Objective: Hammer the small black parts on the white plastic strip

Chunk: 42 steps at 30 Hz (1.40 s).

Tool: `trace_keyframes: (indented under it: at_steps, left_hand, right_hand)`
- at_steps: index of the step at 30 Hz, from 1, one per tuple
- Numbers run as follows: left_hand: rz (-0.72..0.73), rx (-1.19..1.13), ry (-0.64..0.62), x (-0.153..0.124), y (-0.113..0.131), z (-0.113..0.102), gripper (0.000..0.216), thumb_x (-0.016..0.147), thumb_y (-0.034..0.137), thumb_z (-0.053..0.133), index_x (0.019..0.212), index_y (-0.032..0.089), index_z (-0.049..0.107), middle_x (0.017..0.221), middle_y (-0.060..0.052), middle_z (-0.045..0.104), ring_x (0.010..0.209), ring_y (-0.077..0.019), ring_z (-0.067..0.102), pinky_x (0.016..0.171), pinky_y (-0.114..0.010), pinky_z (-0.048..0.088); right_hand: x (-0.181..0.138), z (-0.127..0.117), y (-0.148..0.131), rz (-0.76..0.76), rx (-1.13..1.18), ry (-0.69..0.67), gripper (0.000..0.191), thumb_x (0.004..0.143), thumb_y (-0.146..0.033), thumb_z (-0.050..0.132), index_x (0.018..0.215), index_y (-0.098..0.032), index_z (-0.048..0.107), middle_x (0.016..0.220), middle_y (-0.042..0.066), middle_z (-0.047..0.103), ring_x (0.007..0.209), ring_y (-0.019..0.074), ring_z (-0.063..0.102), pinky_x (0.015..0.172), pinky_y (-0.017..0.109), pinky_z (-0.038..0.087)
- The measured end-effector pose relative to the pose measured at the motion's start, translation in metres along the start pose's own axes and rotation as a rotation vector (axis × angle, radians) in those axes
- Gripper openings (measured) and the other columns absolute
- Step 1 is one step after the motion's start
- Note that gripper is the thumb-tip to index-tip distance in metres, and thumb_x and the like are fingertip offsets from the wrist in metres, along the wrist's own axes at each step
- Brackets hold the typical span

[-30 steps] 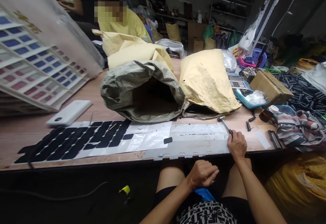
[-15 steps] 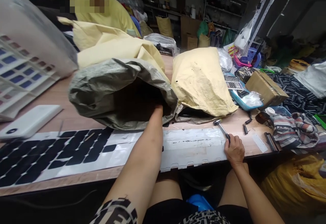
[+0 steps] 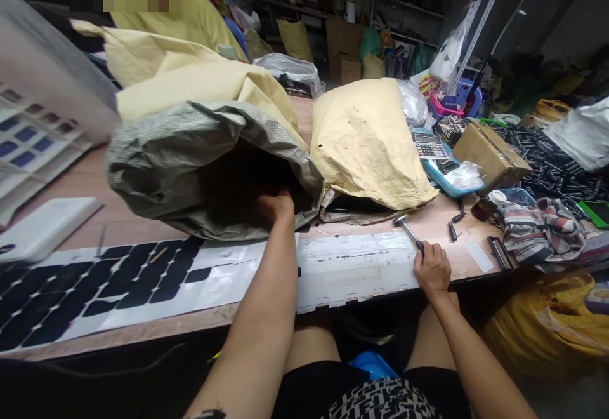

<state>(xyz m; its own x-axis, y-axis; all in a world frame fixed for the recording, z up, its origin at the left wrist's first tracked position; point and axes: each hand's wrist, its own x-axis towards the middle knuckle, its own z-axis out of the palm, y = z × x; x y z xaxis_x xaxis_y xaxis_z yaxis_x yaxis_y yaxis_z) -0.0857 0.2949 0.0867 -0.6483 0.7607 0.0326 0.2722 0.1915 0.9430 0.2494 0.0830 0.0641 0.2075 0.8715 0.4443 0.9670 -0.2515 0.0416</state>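
Observation:
My left hand (image 3: 278, 204) is partly inside the dark mouth of a large yellow woven sack (image 3: 200, 79) whose grey lining is folded outward. Its fingers are lost in shadow, so what they hold, if anything, does not show. My right hand (image 3: 432, 270) is closed around the dark handle of a small metal-headed hammer (image 3: 410, 233), resting at the table's front edge. Between my hands lies a flat pale board (image 3: 356, 270) with a notched front edge. Behind it a second yellow sack (image 3: 368, 139) lies on its side, its opening toward me.
Black rounded-corner pieces (image 3: 137, 273) lie on a white sheet at left, near a white box-shaped device (image 3: 52, 225) and plastic crate (image 3: 28, 133). To the right are a brown bottle (image 3: 486, 208), striped cloth (image 3: 542, 232), cardboard box (image 3: 492, 155) and many black ribbed parts (image 3: 556, 181). A person in yellow (image 3: 200, 19) sits opposite.
My left hand has drawn back a little from the sack, so its back and wrist now show. My right hand still grips the hammer. The view has shifted slightly.

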Motion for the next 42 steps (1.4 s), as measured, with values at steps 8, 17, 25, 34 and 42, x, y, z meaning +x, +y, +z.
trace_keyframes:
  at_steps: [8,17,25,34,42]
  left_hand:
    - [0.449,-0.117,-0.601,-0.147,-0.018,0.0,0.022,0.084,0.03,0.064,0.102,0.019,0.069,0.099,-0.003,0.067,0.083,-0.016,0.06,0.076,-0.028,0.05]
    - [0.652,0.3,-0.753,-0.175,-0.03,0.025,0.019,0.084,0.027,0.066,0.101,0.024,0.072,0.099,-0.004,0.065,0.099,-0.0242,0.054,0.09,-0.038,0.043]
    - [0.596,0.246,-0.762,-0.174,-0.029,0.023,0.018,0.08,0.023,0.067,0.097,0.025,0.073,0.097,-0.004,0.065,0.1,-0.0236,0.055,0.09,-0.038,0.044]
    - [0.529,0.176,-0.747,-0.172,-0.032,0.027,0.017,0.074,0.019,0.07,0.09,0.023,0.075,0.088,-0.003,0.064,0.095,-0.0223,0.056,0.085,-0.035,0.046]
    - [0.538,0.189,-0.75,-0.171,-0.034,0.03,0.014,0.075,0.02,0.069,0.087,0.024,0.075,0.086,-0.002,0.062,0.095,-0.0218,0.055,0.085,-0.034,0.045]
  right_hand:
    - [0.0,0.001,0.002,0.007,0.014,-0.018,0.031,0.092,-0.028,0.047,0.118,-0.019,0.061,0.096,0.008,0.057,0.087,0.0217,0.046,0.072,0.032,0.031]
    - [-0.001,0.0,0.001,0.023,0.028,-0.026,0.029,0.091,-0.028,0.05,0.116,-0.019,0.062,0.095,0.008,0.058,0.088,0.0217,0.048,0.072,0.031,0.033]
    - [-0.002,-0.015,0.009,0.084,0.295,-0.131,0.031,0.095,-0.025,0.045,0.118,-0.02,0.064,0.099,0.007,0.064,0.088,0.0185,0.057,0.073,0.028,0.042]
    - [-0.04,-0.054,-0.009,0.038,0.752,-0.154,0.033,0.096,-0.031,0.044,0.116,-0.02,0.068,0.106,0.009,0.071,0.099,0.0198,0.066,0.092,0.032,0.051]
    - [-0.048,-0.042,-0.012,0.043,0.764,-0.216,0.034,0.095,-0.032,0.044,0.115,-0.02,0.069,0.109,0.01,0.071,0.103,0.0216,0.066,0.095,0.037,0.051]
